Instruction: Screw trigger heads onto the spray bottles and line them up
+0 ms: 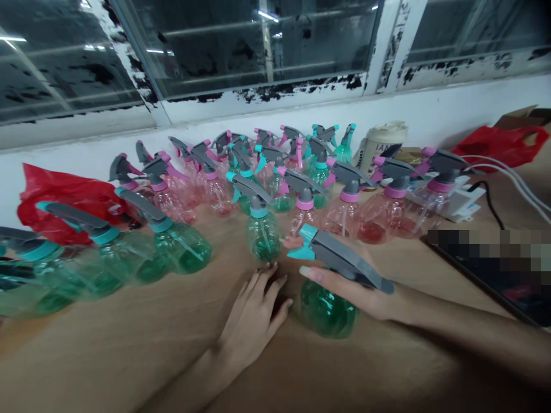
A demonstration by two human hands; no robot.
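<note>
My right hand is wrapped round the neck of a green spray bottle, just below its grey and turquoise trigger head. The nozzle points left. Whether the bottle's base touches the table cannot be made out. My left hand lies palm down on the wooden table, fingers apart and holding nothing. Just beyond its fingertips stands another green spray bottle with a turquoise collar. Several green bottles line up at the left, and a row of pink spray bottles stands behind my right hand.
More pink and green spray bottles crowd the back near the wall. Red plastic bags lie at the back left and right. A paper cup, a white power strip with cables, and a dark phone-like device occupy the right side.
</note>
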